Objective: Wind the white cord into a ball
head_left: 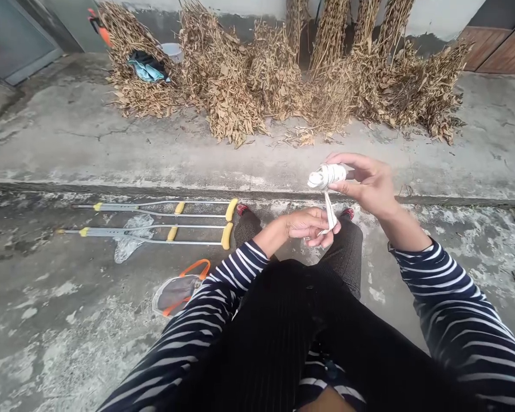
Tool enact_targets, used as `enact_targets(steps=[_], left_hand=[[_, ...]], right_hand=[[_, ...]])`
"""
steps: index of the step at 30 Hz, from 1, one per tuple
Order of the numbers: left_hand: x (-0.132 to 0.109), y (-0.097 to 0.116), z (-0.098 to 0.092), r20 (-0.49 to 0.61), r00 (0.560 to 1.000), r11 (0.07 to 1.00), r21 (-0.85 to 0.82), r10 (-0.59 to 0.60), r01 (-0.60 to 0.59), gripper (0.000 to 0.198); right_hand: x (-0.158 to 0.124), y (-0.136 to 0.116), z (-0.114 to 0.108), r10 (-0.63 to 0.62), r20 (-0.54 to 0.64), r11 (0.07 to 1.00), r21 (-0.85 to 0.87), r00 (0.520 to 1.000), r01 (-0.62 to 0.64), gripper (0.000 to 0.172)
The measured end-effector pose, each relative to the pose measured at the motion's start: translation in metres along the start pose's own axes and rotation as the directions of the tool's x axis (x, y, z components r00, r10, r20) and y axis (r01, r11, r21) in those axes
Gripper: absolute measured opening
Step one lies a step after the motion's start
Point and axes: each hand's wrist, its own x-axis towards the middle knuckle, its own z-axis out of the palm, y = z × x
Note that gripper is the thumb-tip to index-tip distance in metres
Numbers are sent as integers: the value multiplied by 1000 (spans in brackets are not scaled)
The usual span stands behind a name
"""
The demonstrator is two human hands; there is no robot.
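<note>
Right hand [369,186] pinches a white cloth roll [326,176]; left hand [309,226] grips its hanging tail [330,212]. Any slack could unravel the roll.

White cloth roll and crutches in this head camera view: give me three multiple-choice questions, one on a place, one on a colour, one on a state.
1. Where do the crutches lie?
A) Against the wall
B) On the concrete ground
C) On the dried plants

2. What colour are their underarm pads?
A) Black
B) Orange
C) Yellow

3. What does the right hand hold?
A) Nothing
B) A white cloth roll
C) A crutch

1: B, they lie flat to the person's left.
2: C, both pads show yellow.
3: B, its fingers pinch the roll, while the left hand holds its hanging strip.
</note>
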Motion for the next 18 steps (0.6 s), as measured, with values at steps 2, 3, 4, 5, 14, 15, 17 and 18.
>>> enact_targets(steps=[2,3,4,5,14,15,17,18], left_hand=[[-2,7,4,-16,1000,1000,16,-3,3,50],[-4,8,5,-43,999,1000,20,17,-16,51],[-5,8,5,-76,996,999,25,50,-48,50],[-7,7,6,-119,988,995,31,95,-92,49],[-34,-15,9,-544,728,896,109,417,-431,46],[-37,-14,11,-555,708,885,120,436,-451,48],[-40,-10,14,-558,684,868,151,470,-473,55],[-41,-8,16,-554,680,864,170,481,-473,57]], right_hand=[[1,5,-1,-3,-25,1000,-9,1000,3,42],[1,7,-1,-9,-56,1000,-12,998,9,43],[1,9,-1,-18,-89,1000,-15,996,17,44],[1,10,-2,-26,-120,1000,-15,992,25,45],[4,18,-7,-47,-309,999,3,950,51,47],[5,23,-7,-46,-331,999,10,943,52,47],[7,31,-8,-39,-357,999,20,933,50,46],[8,35,-8,-35,-362,999,23,932,46,47]])
